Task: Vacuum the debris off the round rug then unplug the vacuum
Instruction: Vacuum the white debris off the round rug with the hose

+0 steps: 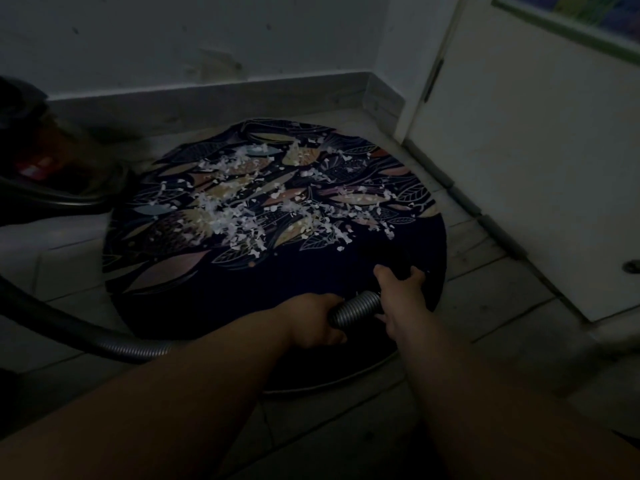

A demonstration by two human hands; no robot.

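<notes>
Left grip (313, 322) is curling round the ribbed hose (356, 306), right grip (401, 292) is clasping its dark front end, seemingly aiming it at debris (242, 209) lying just ahead on the round rug (173, 282)

No text, brand, number or sign can be read. A red and white label (32, 169) is seen on the vacuum (52, 157) at the left edge of the frame, but it is too dark and blurred for any lettering to be made out. No legible writing is shown on the framed picture (571, 15) at the upper right.
</notes>
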